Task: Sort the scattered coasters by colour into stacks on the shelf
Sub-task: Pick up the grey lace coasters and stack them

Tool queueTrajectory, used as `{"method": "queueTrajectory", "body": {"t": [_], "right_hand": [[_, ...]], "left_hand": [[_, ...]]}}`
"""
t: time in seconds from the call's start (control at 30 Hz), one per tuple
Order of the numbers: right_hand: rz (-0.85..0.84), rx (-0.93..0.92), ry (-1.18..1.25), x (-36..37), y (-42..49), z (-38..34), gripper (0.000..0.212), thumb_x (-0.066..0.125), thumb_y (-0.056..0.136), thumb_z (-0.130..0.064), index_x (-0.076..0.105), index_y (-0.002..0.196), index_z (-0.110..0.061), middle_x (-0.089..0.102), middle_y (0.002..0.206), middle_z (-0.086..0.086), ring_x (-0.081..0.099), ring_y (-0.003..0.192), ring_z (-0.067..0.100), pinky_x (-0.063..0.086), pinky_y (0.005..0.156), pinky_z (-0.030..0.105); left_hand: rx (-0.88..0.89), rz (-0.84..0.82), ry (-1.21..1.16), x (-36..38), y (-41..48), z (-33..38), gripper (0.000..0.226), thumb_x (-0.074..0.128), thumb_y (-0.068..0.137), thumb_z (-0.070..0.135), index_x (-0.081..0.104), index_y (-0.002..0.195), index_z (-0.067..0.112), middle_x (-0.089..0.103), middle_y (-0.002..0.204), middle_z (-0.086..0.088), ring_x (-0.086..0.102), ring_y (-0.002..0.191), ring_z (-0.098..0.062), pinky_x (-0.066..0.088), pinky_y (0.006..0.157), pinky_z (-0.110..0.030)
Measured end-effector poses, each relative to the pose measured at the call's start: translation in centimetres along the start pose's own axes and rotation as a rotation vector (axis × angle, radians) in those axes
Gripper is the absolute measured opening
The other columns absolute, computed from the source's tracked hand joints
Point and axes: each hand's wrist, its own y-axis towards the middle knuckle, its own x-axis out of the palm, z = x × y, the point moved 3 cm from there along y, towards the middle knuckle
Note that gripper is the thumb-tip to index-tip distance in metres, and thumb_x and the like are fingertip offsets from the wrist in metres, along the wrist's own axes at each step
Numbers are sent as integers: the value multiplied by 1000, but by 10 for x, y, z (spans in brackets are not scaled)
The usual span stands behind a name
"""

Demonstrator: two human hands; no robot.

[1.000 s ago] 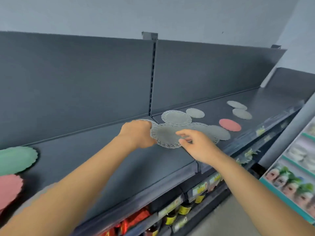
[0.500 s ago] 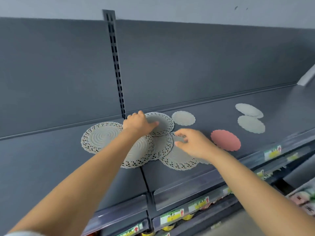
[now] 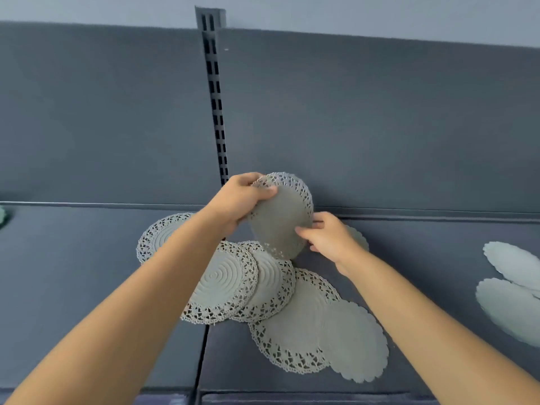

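Note:
A white lace-edged coaster [image 3: 282,217] is lifted off the dark shelf [image 3: 87,258], tilted up on its edge. My left hand [image 3: 242,200] grips its upper left rim with curled fingers. My right hand [image 3: 327,238] pinches its lower right edge. Below them several white lace coasters [image 3: 225,285] overlap in a loose fan on the shelf. A plain scalloped white coaster [image 3: 356,343] lies at the fan's right end. Another small white coaster [image 3: 361,239] is partly hidden behind my right hand.
Two more plain white coasters [image 3: 514,290] lie at the far right of the shelf. A sliver of a green coaster [image 3: 2,216] shows at the left edge. The slotted upright [image 3: 216,106] splits the grey back panel behind my hands.
My left hand has raised one lace coaster off the pile and tilted it upright. My right hand moved up from the pile to take its lower edge. The view shifted closer; the pink coaster is out of sight.

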Motion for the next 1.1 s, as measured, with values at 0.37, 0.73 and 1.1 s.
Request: {"method": "queueTrajectory", "body": {"t": [0.37, 0.73, 1.1], "right_hand": [[-392, -239, 221, 68, -36, -64, 48, 65, 83, -16, 49, 127, -17, 57, 122, 1, 59, 110, 26, 49, 93, 54], [-930, -328, 126, 230, -171, -130, 37, 64, 88, -19, 55, 123, -11, 61, 119, 8, 62, 87, 20, 53, 47, 26], [-925, -338, 117, 438, -267, -170, 34, 61, 89, -13, 57, 123, -12, 56, 126, 6, 64, 91, 19, 53, 47, 23]], "left_hand": [[-37, 694, -362, -59, -152, -11, 51, 72, 81, 14, 50, 127, 15, 60, 106, -8, 57, 77, -17, 51, 61, -27], [-92, 1014, -244, -198, -340, -48, 51, 73, 81, 19, 54, 128, 18, 59, 112, -1, 58, 94, -16, 53, 67, -27], [-118, 1004, -195, -411, -434, -100, 49, 73, 80, 18, 56, 126, 20, 63, 116, -11, 49, 66, -12, 54, 67, -25]]}}
